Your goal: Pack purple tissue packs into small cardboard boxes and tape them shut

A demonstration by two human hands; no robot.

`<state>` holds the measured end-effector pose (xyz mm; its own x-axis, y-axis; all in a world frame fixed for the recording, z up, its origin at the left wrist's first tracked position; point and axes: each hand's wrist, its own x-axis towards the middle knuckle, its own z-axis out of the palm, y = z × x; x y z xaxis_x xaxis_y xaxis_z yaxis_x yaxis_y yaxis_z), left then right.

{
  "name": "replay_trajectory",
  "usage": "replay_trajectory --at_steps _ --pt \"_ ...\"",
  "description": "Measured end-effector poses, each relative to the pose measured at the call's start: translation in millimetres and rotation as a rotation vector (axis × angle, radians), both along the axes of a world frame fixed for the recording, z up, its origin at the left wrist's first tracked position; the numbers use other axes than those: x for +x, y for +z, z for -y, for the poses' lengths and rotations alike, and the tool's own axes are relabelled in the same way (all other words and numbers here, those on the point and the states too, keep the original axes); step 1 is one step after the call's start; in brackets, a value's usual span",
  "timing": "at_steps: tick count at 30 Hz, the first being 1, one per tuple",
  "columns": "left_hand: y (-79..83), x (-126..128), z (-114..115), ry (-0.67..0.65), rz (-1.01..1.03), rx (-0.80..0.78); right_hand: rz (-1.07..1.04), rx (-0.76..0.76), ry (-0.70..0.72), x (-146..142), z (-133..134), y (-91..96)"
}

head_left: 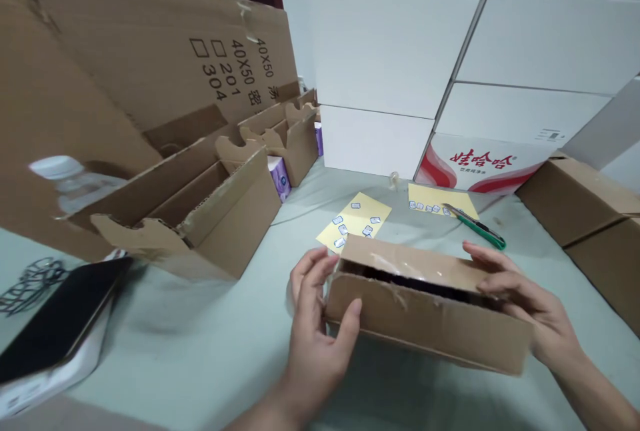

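At the table, hands gripping box, top edge gaping, room leftward

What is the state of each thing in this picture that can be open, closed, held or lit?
Small cardboard box: held, gap open along its top.
Left hand: gripping the box's left end.
Right hand: gripping its right end.
Cardboard tray at left: open-topped.
Plastic bottle: capped.
Phone: screen dark.
Green cutter: lying down, not held.
Yellow sheets: lying flat, small pieces on them.
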<state>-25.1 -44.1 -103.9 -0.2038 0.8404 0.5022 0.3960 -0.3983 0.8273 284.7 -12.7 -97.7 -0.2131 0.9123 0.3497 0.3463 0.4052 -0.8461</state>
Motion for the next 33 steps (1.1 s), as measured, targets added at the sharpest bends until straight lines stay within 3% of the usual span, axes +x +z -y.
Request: replay_trajectory --at_steps 3,8,10,12,15,18,21,23,26,30,33 --pt "3.1 -2.1 -4.0 -0.135 -0.057 -0.147 0.094 -0.079 0.101 11.5 6.5 -1.4" --pt "10.0 -6.3 -7.8 -0.349 0.044 -0.299 0.193 -0.068 -0.081 11.8 19.4 -11.6" --pt "13.1 -16.8 -10.0 -0.350 0.135 -0.290 0.198 -0.051 -0.102 12.4 19.5 -14.8" --pt "13.8 -34.3 -10.8 -0.252 0.115 -0.225 0.210 -0.057 -0.123 14.4 17.4 -17.3" --pt "3.5 -63.8 -6.5 -0.103 -0.264 -0.191 0.203 -0.082 -0.156 14.2 15.1 -18.7" --pt "-21.8 -83.0 0.0 -0.103 -0.683 -0.288 0.146 -0.123 -0.173 5.5 17.4 -14.9" --pt "-45.2 -91.5 -0.1 -0.109 -0.816 -0.333 0.101 -0.148 -0.207 -5.8 21.3 -8.7" --pt "-48.9 -95.0 -3.6 -0.135 -0.812 -0.328 0.100 -0.151 -0.221 -10.8 23.0 -5.6" --pt "-32.3 -96.9 -8.0 -0.251 -0.681 -0.343 0.099 -0.156 -0.218 -14.1 23.4 -3.5" --pt "6.9 -85.1 -8.1 -0.451 -0.230 -0.405 0.081 -0.140 -0.210 -14.8 22.2 -5.6" --pt "29.5 -66.2 -10.5 -0.518 0.041 -0.314 0.077 -0.117 -0.198 -11.5 19.1 -12.6"
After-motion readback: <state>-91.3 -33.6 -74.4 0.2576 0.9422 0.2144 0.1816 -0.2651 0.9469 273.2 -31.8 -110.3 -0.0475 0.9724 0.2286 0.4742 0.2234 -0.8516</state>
